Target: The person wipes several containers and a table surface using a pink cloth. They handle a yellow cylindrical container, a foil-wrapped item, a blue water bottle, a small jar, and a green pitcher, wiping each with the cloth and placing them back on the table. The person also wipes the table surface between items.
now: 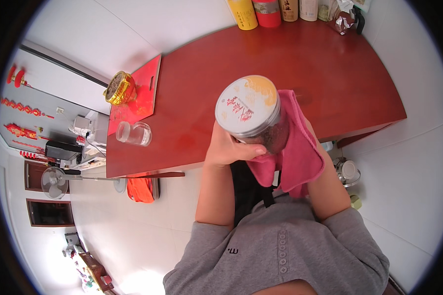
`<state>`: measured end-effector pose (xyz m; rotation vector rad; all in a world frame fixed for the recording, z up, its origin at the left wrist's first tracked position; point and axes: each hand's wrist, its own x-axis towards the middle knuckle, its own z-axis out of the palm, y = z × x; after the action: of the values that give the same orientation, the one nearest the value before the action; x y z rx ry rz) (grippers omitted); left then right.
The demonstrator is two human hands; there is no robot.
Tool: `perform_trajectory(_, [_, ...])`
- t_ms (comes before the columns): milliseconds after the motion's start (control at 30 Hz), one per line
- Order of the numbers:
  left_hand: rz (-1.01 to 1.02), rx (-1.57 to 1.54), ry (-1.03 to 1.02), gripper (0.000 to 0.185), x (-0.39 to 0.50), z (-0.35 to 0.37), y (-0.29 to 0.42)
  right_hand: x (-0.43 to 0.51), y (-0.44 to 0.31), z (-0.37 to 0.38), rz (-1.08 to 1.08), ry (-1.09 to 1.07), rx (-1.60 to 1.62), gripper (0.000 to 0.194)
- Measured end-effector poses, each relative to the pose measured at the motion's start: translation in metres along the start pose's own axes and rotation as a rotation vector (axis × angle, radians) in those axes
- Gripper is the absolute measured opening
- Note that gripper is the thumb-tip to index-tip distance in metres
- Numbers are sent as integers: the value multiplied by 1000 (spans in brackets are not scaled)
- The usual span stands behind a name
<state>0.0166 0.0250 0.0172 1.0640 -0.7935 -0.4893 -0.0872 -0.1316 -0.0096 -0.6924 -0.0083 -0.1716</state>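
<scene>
A clear jar with dark contents and a printed white lid [246,105] is held up over the near edge of the red-brown table [214,81]. My left hand [227,145] grips the jar from its left side, the thumb across the front. A pink cloth [297,147] covers the jar's right side and hangs down below it. My right hand [307,127] is mostly hidden behind the cloth, its forearm coming up on the right; its fingers do not show.
An empty clear glass jar [134,133] lies at the table's left end. Behind it, a gold-and-red pot [122,90] stands by a red board [146,92]. A yellow canister [243,14], a red canister [267,14] and other containers line the far edge.
</scene>
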Motion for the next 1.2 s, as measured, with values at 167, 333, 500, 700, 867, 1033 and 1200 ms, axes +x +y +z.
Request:
perform_trajectory(167, [179, 135, 47, 103, -4, 7, -15, 3, -14, 10, 62, 264, -151, 38])
perform_trajectory(333, [230, 121, 346, 103, -1, 15, -19, -4, -14, 21, -185, 323, -555, 33])
perform_trajectory(500, [197, 64, 523, 98, -5, 0, -14, -32, -18, 21, -394, 170, -493, 41])
perform_trajectory(700, [148, -146, 490, 73, -4, 13, -40, -16, -15, 57, -819, -73, -1458, 61])
perform_trajectory(867, [10, -56, 538, 74, -4, 40, -27, 1, -15, 62, -878, -49, -1523, 59])
perform_trajectory(1033, [-41, -75, 362, 78, -28, 25, -20, 15, -34, 54, -628, -71, -931, 45])
perform_trajectory(1200, [-173, -250, 135, 84, -38, 19, 0, 7, -78, 49, -31, -281, -498, 39])
